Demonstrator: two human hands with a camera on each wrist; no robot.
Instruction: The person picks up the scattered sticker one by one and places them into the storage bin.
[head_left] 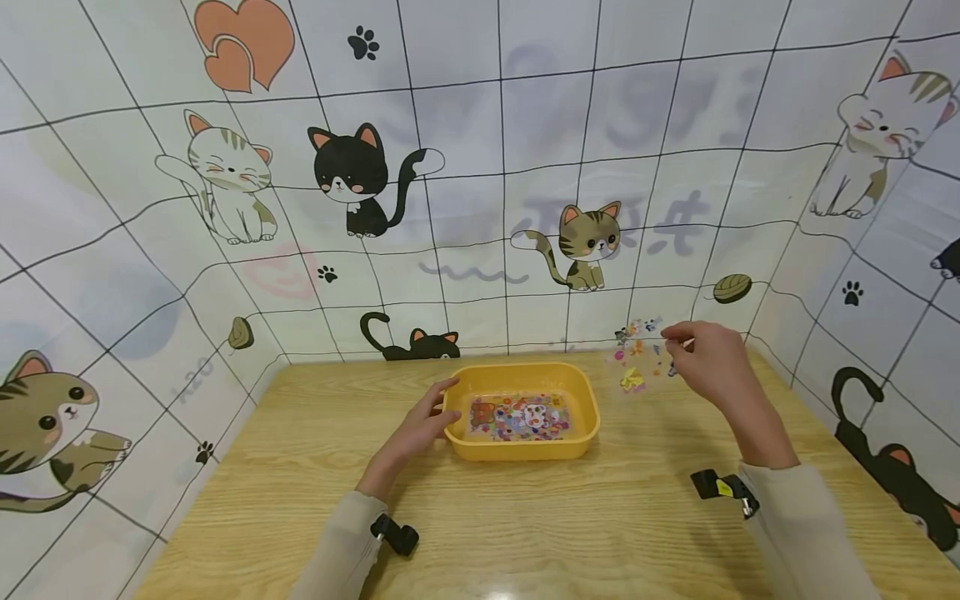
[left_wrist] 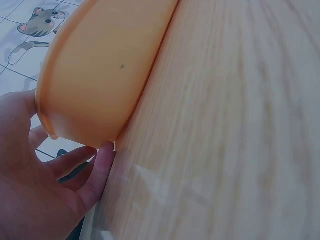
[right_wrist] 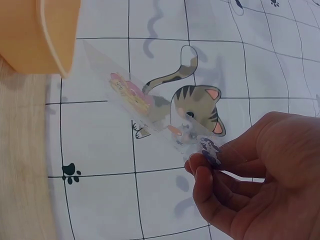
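My right hand (head_left: pixel 708 362) pinches the edge of a clear sticker sheet (head_left: pixel 637 379) with small colourful pictures, raised to the right of a yellow plastic basin (head_left: pixel 521 452). In the right wrist view, the see-through sheet (right_wrist: pixel 131 96) slants away from the thumb and fingertips. The basin stands on the table, with more sticker sheets (head_left: pixel 517 418) lying flat inside, a bear and a white animal among their prints. At its left end my left hand (head_left: pixel 416 429) holds the basin, thumb at the rim and fingers against the outer wall, as the left wrist view shows.
The wooden table (head_left: pixel 480 517) reaches a cloth backdrop (head_left: pixel 465 167) printed with cats and grid lines, which rises behind it and on both sides. Black camera straps sit on both sleeves (head_left: pixel 802 517).
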